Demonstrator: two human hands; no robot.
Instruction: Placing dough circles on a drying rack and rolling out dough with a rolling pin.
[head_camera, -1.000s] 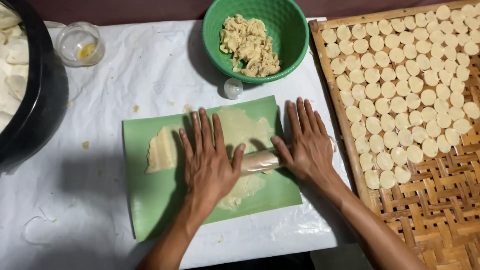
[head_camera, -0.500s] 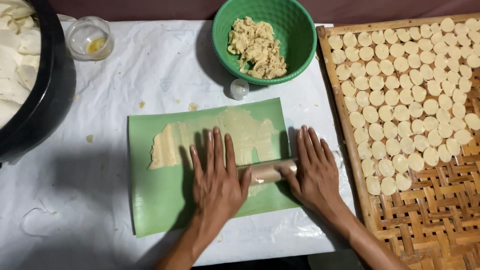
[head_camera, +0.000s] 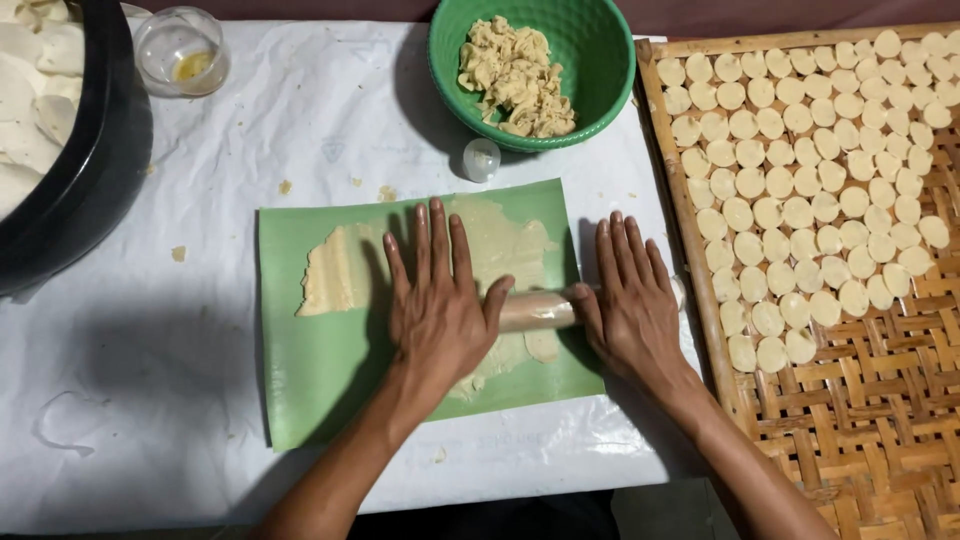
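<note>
My left hand (head_camera: 437, 300) and right hand (head_camera: 628, 300) press flat, fingers spread, on a rolling pin (head_camera: 537, 310) over dough (head_camera: 345, 270) on a green mat (head_camera: 320, 390), mid-desk (head_camera: 130, 400) on white paper.

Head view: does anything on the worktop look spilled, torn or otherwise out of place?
Nothing serious. A few small dough crumbs lie scattered on the white sheet above the green mat. The flattened pale dough has a ragged, uneven left edge. Both hands, left hand and right hand, press flat on the pale rolling pin.
</note>
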